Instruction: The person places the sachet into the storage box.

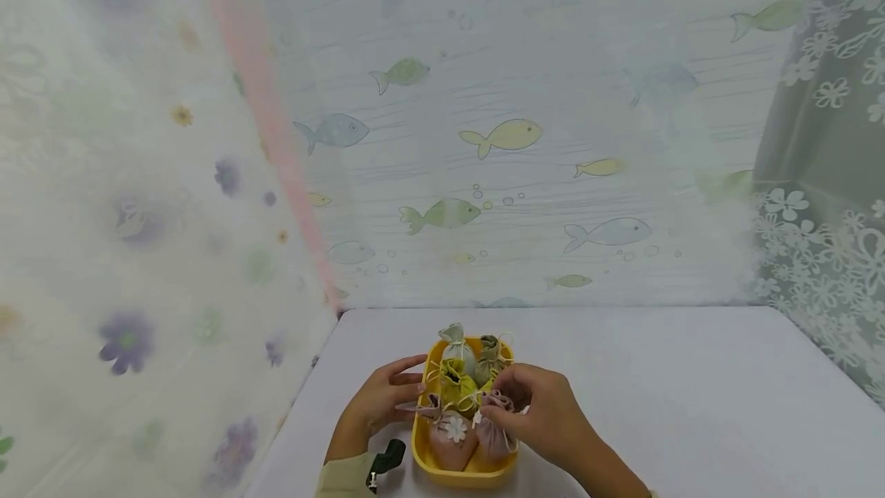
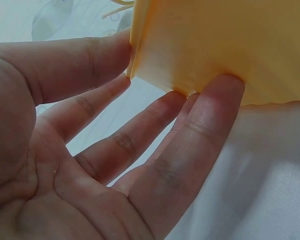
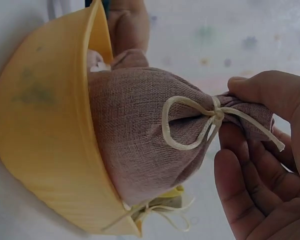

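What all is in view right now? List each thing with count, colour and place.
tub: one, yellow, on the table's near edge, centre.
pouches: five visible, all in the tub; mauve pouch near right, pink pouch with a white flower near left, yellow pouch in the middle, two grey ones at the far end.
table: one, white.
curtains: fish print behind, flower prints at both sides.
left hand: straight fingers against the tub's left wall.
right hand: grip pinching the mauve pouch's tied neck.
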The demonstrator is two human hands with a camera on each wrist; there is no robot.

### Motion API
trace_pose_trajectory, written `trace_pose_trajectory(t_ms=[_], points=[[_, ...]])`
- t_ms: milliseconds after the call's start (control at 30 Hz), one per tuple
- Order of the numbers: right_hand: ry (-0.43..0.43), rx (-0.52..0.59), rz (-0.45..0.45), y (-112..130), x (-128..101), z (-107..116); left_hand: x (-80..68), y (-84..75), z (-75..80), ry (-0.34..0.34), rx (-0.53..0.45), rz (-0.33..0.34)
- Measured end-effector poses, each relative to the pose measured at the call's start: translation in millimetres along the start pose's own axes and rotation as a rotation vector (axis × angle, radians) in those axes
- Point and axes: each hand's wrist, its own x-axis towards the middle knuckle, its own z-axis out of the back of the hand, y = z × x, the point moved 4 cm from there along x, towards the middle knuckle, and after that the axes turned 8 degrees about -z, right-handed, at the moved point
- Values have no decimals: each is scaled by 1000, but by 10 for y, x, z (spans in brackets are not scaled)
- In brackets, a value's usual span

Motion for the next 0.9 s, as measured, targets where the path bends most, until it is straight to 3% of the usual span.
trace_pose_trajectory(t_ms=[400, 667, 900], points=[[56, -62, 23, -76, 12, -83, 12, -1, -4, 10, 2, -5], [138, -126, 11, -148, 39, -124, 2, -1, 21, 6, 2, 3], [142, -172, 30, -154, 33, -110, -8, 14, 14, 6, -5, 9]])
